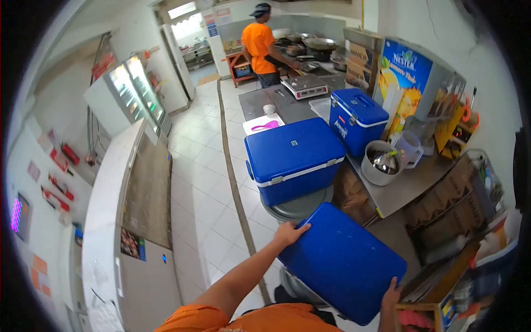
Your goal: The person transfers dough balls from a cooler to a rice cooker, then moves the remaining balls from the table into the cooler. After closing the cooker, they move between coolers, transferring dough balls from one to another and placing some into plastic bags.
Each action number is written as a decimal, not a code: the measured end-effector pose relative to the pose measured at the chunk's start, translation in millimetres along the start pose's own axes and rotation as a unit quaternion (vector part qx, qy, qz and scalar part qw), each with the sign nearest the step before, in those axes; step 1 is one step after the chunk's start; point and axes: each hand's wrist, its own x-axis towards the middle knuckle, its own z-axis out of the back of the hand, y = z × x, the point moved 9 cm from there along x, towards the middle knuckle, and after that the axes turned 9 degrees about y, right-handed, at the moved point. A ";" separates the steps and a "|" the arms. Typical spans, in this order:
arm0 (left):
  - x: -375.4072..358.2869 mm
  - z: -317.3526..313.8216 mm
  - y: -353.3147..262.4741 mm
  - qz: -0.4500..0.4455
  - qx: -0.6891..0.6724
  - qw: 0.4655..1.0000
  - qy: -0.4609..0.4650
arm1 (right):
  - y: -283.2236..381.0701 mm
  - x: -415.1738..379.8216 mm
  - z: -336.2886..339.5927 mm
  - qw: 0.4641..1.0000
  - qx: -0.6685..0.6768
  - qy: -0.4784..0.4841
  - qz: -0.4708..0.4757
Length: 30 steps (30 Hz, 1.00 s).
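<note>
A blue lid or cooler (345, 260), seen from above and tilted, is held between my two hands near my body. My left hand (290, 234) grips its upper left corner with the fingers closed on the edge. At its lower right edge, my right hand (391, 291) is closed on the side. Just beyond it, a large closed blue cooler with a white rim (296, 152) rests above a grey round bin lid (301, 210). A smaller blue cooler (359, 113) stands on the metal counter to its right.
A co-worker in orange (258, 47) stands at the far counter. On the metal counter (395, 193) are a white bucket (381, 166), a clear jug (408, 148) and a scale (304, 87). A long white chest freezer (105, 210) stands left; cardboard boxes (451, 207) are at right.
</note>
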 end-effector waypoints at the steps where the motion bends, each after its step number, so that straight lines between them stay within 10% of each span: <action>1: 12.2 6.4 -7.5 -0.028 0.002 1.000 0.011 | 28.1 -13.3 1.1 0.999 0.039 0.004 0.015; 5: 61.5 0.8 -10.6 -0.080 -0.028 0.993 0.085 | 38.8 -35.0 -6.1 0.998 0.020 -0.043 -0.041; 10: 90.3 152.3 -33.7 -0.319 0.056 0.910 -0.260 | 16.0 -47.4 -22.1 0.985 0.012 -0.121 -0.123; 16: 208.4 359.7 6.2 -0.174 0.099 0.899 -0.389 | 26.3 -93.4 -27.5 0.971 -0.042 -0.181 -0.154; 21: 339.0 390.1 35.8 -0.141 0.183 0.968 -0.097 | 50.2 -154.4 -43.2 0.919 -0.118 -0.282 -0.249; 30: 326.4 421.5 4.4 -0.045 0.180 0.981 -0.061 | 74.9 -265.0 -164.8 0.888 -0.119 -0.398 -0.199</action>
